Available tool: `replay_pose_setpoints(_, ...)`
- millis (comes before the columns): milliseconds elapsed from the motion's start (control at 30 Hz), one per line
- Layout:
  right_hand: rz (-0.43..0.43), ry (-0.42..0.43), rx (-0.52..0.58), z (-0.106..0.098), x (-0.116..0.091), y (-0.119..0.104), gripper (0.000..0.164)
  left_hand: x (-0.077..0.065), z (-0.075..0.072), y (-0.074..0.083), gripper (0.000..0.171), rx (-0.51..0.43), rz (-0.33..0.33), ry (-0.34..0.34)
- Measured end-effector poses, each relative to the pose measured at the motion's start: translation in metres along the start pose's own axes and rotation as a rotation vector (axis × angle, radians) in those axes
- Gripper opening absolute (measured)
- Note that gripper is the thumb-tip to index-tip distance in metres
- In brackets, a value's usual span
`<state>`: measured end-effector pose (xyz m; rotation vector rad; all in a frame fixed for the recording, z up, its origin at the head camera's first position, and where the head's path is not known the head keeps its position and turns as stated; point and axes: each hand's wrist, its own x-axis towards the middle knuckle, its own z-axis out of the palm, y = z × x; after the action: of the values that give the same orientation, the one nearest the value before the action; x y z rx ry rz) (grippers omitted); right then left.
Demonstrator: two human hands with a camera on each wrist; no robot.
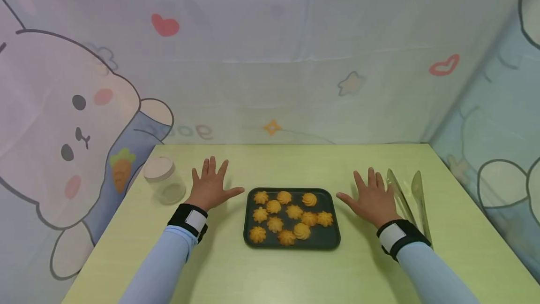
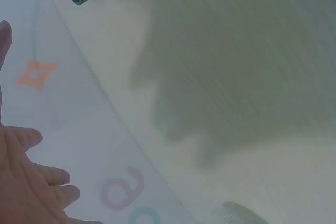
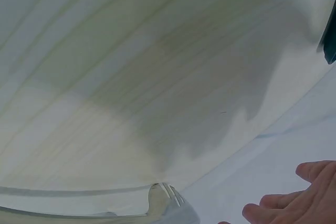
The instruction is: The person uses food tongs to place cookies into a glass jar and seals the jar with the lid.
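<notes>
My left hand (image 1: 209,190) and my right hand (image 1: 374,201) are well apart, held above the desk (image 1: 295,276) with fingers straight and spread, their shadows falling on its pale surface. Between them, just below the middle of the frame, lies a dark tray (image 1: 316,243) bearing twelve golden piped cookies (image 1: 294,211); my left thumb points toward its upper left corner, and my right thumb is near its right side. To the left of my left hand, at centre left, a clear jar (image 1: 168,184) stands with its pale lid (image 1: 159,168) on. Beside my right hand, at centre right, lie long shiny tongs (image 1: 423,210), partly hidden behind my wrist in the head view; their slotted tip shows at the bottom of the right wrist view. In both wrist views only a corner of the tray shows near the top. I wear light blue sleeves (image 1: 162,264), with a black wrist strap (image 1: 185,222) on each arm. Behind the desk hangs a pale printed backdrop (image 1: 270,27), a big cartoon rabbit (image 1: 50,107) at left and red hearts (image 1: 165,25) higher up.
</notes>
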<state>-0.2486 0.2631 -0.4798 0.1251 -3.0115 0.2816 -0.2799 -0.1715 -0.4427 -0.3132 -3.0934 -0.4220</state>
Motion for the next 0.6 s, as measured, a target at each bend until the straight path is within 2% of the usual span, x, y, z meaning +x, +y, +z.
replay_pose_setpoints(100,0.000,-0.001,0.009,-0.002,0.000,-0.002,0.090,-0.001,-0.001,-0.002,0.096,-0.009,0.004,-0.007)
replay_pose_setpoints(367,0.005,-0.013,0.037,-0.008,-0.001,-0.007,0.084,-0.005,-0.005,-0.002,0.081,-0.023,-0.002,-0.088)
replay_pose_setpoints(500,0.001,-0.025,0.069,-0.014,-0.005,-0.011,0.073,-0.009,-0.008,0.000,0.072,-0.053,-0.003,-0.120)
replay_pose_setpoints(600,0.000,-0.039,0.086,-0.021,-0.008,-0.014,0.064,-0.011,-0.009,-0.001,0.064,-0.078,0.009,-0.116)
